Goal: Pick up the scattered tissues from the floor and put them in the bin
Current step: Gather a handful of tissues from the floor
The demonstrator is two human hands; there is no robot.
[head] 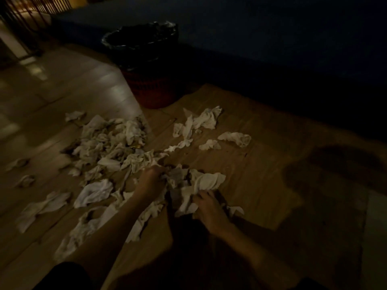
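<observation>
nearest the camera, the right hand point(206, 206) and left hand point(154, 177) are both curled into a loose wad point(201, 183) of tissues on the floor point(261, 164), fingers closed on it. a grip this light could shed pieces mid-carry. beyond, the big pile point(109, 143) lies untouched. farther off, the bin point(144, 65) stands dim; a toss in this poor light may miss its rim.

Ahead of the left fingers point(161, 174) and out to their left, tissues point(109, 143) crowd the floor point(261, 164). Right of the right fingers point(201, 197) the boards lie bare. Between the fingertips and the bin point(146, 65) stand only a few loose tissues, with open gaps among them.
</observation>
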